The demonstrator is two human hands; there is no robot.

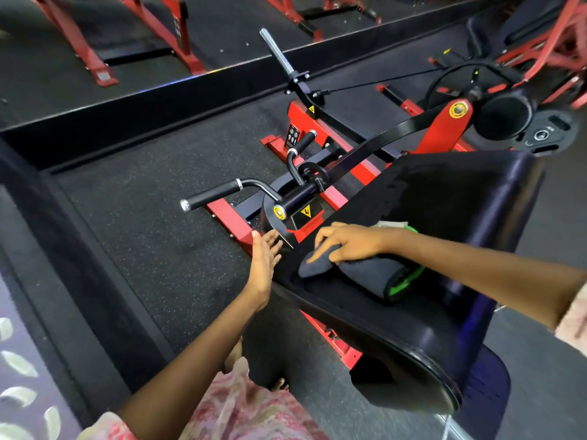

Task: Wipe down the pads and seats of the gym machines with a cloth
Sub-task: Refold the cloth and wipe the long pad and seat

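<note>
A long black padded seat (pixel 451 217) of a red-framed machine runs from the lower right toward the centre. A dark grey cloth (pixel 365 274) with a green edge lies folded on the pad's near-left end. My right hand (pixel 346 242) presses down on the cloth with spread fingers. My left hand (pixel 265 258) hovers with straight fingers just left of the pad's edge, beside the red frame, holding nothing.
Black handles (pixel 212 195) and a chrome weight peg (pixel 278 52) jut out left of and beyond the pad. A round black roller pad (pixel 502 117) and a weight plate (pixel 546 131) sit at the far right. More red machines stand at the back. Speckled rubber floor (pixel 152 201) lies left.
</note>
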